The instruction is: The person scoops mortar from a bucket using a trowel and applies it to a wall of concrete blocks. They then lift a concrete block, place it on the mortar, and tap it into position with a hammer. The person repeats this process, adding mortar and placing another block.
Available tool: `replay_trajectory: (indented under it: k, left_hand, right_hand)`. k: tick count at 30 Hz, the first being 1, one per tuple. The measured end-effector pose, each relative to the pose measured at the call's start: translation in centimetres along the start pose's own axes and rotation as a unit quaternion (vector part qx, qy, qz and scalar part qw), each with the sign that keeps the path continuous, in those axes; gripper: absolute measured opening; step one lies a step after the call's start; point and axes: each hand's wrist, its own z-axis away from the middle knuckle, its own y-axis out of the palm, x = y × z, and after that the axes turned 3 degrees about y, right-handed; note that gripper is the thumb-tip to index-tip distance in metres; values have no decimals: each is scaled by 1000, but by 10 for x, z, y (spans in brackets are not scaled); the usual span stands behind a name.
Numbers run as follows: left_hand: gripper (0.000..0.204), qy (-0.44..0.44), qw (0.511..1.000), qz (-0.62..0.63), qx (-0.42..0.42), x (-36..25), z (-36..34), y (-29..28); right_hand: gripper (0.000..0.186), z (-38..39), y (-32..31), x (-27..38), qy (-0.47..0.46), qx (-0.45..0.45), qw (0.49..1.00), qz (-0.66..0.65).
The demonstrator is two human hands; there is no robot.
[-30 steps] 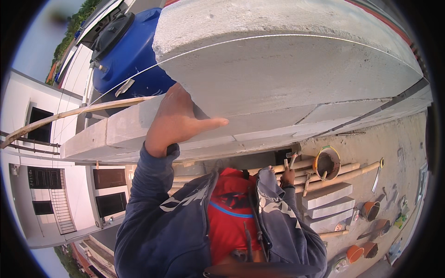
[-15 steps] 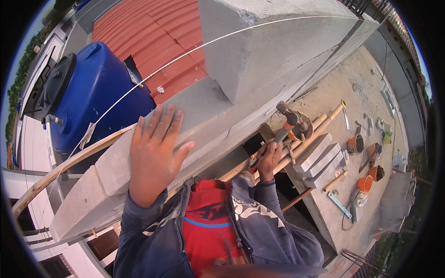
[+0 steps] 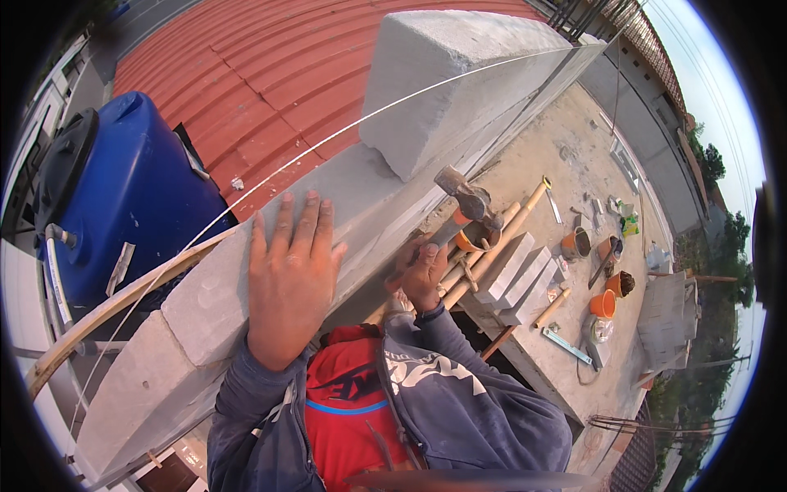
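Note:
My left hand (image 3: 293, 283) lies flat, fingers stretched out, on the top face of a pale grey block (image 3: 205, 307) in the wall. My right hand (image 3: 423, 275) is wrapped round the handle of a hammer (image 3: 469, 202), just right of the wall. The hammer's worn metal head points up and away, clear of the wall; part of its handle is hidden by my fingers. Beyond my left hand, a taller block (image 3: 426, 98) stands upright on the same wall. A taut white string (image 3: 328, 133) crosses above the wall and in front of that block.
Left of the wall are a blue tank (image 3: 135, 197), a red metal roof (image 3: 270, 66) and a curved wooden pole (image 3: 98, 324). At right, bamboo poles (image 3: 512, 234), grey blocks (image 3: 525, 283), orange buckets (image 3: 602, 304) and a light-blue level (image 3: 566, 346) lie on a concrete slab.
The view has turned, so the scene sits further left. My left thumb has drawn in toward the fingers. The hammer has shifted slightly toward the wall, still in my right hand.

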Motion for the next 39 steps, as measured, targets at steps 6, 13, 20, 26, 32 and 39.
replay_trajectory:
  k: [6,13,20,26,32,39]
  left_hand:
    - [60,-6,1000,4,0,-3,0,0]
    - [69,-12,1000,3,6,0,-3,-7]
    - [69,8,996,84,-29,1,-2,-8]
    - [60,40,978,198,-48,7,4,-3]
    - [57,69,975,207,-49,17,8,-1]
    - [56,47,966,248,-57,15,10,-2]
  right_hand:
    - [45,-13,-7,-4,-3,36,997,74]
    - [45,-8,-28,-16,-8,35,997,70]
    - [40,-30,-61,18,33,-17,989,140]
    - [28,-106,-41,171,-72,-33,981,179]
    - [34,-214,29,357,-193,23,946,260]
    - [52,-226,53,388,153,126,693,693]
